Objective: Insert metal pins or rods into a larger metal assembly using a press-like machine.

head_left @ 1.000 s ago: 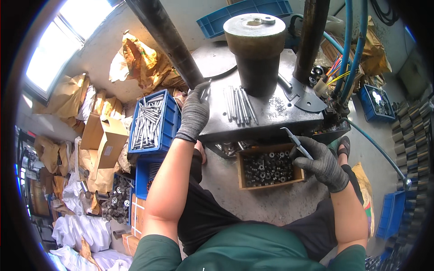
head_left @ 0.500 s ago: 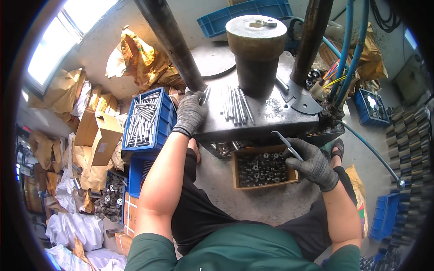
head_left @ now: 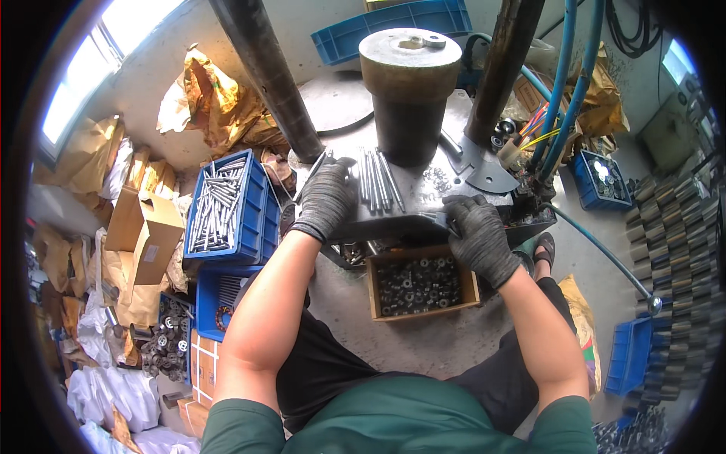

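Note:
My left hand [head_left: 327,198], in a grey knit glove, is at the left end of the steel press table [head_left: 423,198], fingers curled around a slim metal rod [head_left: 312,174] that shows beside them. A row of similar metal rods [head_left: 378,181] lies on the table just right of this hand. My right hand [head_left: 482,240], gloved too, is closed at the table's front edge. From its fingers a slim bent-tip metal tool [head_left: 433,218] points left; the glove hides most of it. Below stands a wooden box [head_left: 423,311] of small dark metal parts.
A thick round metal column [head_left: 408,113] rises behind the rods, between two dark posts [head_left: 266,76]. At left, a blue crate [head_left: 265,219] holds many rods. A flat curved plate [head_left: 491,180] lies at right, near blue hoses [head_left: 560,98]. Cardboard and sacks fill the left side.
My right hand has moved left and up to the table's front edge with the bent-tip tool. The left hand has shifted slightly right over the table. The whole view has shifted a little.

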`<action>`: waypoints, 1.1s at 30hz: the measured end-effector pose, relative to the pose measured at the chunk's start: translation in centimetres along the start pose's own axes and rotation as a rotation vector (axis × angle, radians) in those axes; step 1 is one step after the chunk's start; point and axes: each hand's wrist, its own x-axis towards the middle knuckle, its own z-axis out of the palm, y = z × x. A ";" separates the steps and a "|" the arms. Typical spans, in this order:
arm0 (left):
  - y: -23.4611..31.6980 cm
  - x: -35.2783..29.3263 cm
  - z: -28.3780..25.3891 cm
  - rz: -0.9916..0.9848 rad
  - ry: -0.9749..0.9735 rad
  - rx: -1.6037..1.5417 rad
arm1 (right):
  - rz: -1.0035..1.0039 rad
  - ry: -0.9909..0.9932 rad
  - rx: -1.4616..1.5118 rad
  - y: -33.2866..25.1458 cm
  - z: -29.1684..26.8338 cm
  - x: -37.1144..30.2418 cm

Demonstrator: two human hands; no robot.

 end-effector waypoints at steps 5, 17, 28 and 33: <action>-0.8 0.6 0.1 -0.085 -0.031 0.018 | -0.035 0.051 -0.076 1.5 1.4 1.2; -1.2 1.0 -0.4 -0.182 -0.064 0.100 | 0.005 0.008 -0.033 2.3 1.0 1.5; 3.7 0.7 -3.1 -0.396 -0.157 -1.487 | 0.507 0.281 0.842 3.4 0.4 0.5; 8.2 -0.1 -0.3 -0.191 -0.312 -0.975 | 0.840 0.328 1.228 2.6 -1.7 -1.7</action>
